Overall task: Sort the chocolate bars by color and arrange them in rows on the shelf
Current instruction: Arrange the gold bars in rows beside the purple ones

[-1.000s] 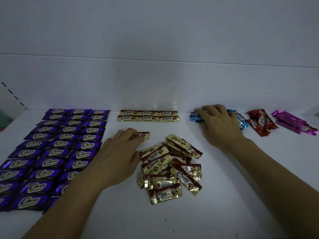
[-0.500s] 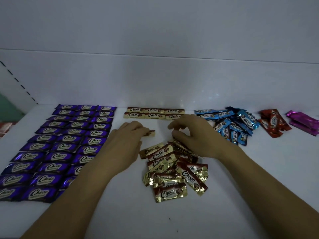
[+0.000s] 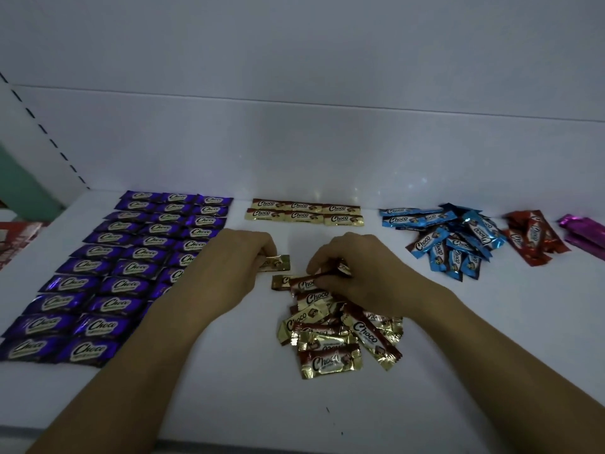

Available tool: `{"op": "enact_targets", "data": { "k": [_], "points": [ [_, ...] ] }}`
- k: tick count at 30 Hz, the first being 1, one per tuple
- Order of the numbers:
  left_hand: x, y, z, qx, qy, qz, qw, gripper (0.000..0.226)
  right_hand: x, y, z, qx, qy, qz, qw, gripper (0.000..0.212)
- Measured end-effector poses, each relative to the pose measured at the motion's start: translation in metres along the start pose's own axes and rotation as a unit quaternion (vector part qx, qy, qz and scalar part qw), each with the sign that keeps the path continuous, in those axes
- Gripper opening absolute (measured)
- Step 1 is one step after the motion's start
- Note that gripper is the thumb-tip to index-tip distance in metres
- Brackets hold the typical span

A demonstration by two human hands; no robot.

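Note:
A loose pile of gold-and-brown chocolate bars (image 3: pixel 337 326) lies at the shelf's middle. My left hand (image 3: pixel 229 267) pinches one gold bar (image 3: pixel 275 262) just left of the pile's far end. At the pile's top, my right hand (image 3: pixel 363 270) closes its fingers on another gold bar (image 3: pixel 340 269). Two short rows of gold bars (image 3: pixel 304 211) sit by the back wall. Purple bars (image 3: pixel 131 263) fill neat rows on the left. A heap of blue bars (image 3: pixel 455 237) lies to the right.
Red bars (image 3: pixel 533 237) and pink bars (image 3: pixel 586 231) lie in small heaps at the far right. The white shelf (image 3: pixel 229 404) has a back wall close behind the rows and a front edge near my forearms.
My right hand has left the blue heap, moved left to the gold pile and closed on a bar there. My left hand keeps its gold bar in about the same place.

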State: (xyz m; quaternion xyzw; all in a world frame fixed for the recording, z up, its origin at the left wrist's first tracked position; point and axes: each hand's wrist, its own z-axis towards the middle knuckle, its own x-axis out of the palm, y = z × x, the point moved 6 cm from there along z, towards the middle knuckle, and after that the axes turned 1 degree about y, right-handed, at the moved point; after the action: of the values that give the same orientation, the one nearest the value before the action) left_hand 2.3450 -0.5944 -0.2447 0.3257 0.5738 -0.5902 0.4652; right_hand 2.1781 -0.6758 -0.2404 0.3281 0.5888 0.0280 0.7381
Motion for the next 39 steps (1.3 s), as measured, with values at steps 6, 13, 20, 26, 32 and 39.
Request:
{"op": "enact_targets", "data": {
  "k": [6, 13, 20, 26, 32, 39],
  "points": [
    [-0.004, 0.003, 0.003, 0.001, 0.048, 0.041, 0.998, 0.029, -0.013, -0.007, 0.002, 0.018, -0.031, 0.071, 0.997, 0.011],
    [-0.016, 0.009, 0.021, 0.056, 0.024, 0.091, 0.994, 0.027, -0.021, -0.021, 0.03, 0.069, -0.039, 0.008, 0.997, 0.01],
    [-0.015, 0.021, 0.004, 0.134, 0.002, 0.096, 0.986, 0.019, -0.005, -0.027, 0.038, 0.089, -0.085, -0.093, 0.988, 0.021],
    [-0.02, 0.029, 0.005, 0.16, -0.037, 0.066, 0.984, 0.02, -0.001, -0.028, 0.032, 0.077, -0.07, -0.089, 0.991, 0.013],
    [-0.007, 0.033, 0.03, 0.158, 0.014, 0.043, 0.986, 0.02, 0.004, -0.027, 0.048, 0.068, -0.094, -0.072, 0.991, 0.014],
    [-0.005, 0.042, 0.049, 0.143, -0.004, 0.035, 0.989, 0.02, 0.004, -0.026, 0.06, 0.081, -0.118, -0.074, 0.987, 0.017]
  ]
}}
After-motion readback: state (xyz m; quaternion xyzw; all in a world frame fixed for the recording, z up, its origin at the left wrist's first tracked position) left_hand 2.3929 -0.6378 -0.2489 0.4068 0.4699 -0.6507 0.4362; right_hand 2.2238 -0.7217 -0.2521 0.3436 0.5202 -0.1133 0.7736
